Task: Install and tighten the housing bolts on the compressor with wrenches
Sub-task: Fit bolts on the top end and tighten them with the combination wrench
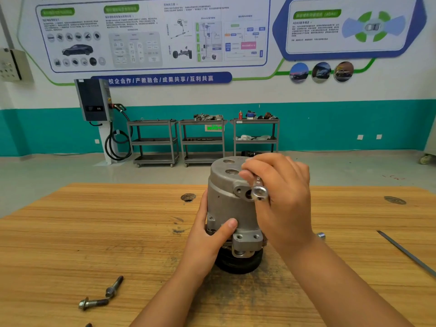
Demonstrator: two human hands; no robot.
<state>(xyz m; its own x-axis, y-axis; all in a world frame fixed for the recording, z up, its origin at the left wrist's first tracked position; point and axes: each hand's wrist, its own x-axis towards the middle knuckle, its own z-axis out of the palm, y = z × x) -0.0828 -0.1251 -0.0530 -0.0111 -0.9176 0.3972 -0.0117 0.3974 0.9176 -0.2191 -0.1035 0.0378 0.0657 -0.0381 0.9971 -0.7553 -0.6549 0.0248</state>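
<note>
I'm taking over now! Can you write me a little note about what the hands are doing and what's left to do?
Left hand grips the compressor, which stands upright on the table.
Right hand holds a socket wrench at its upper flange.
A bolt and a second bolt lie loose, front left.
Done: no fitted bolts visible.
Left: probably fit and tighten those bolts.

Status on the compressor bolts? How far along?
Done: nothing I can confirm, no seated bolts visible. In hand: left hand steadies the compressor, right hand holds a socket wrench at its top. Left: two bolts lie loose on the table, uninstalled.
</note>
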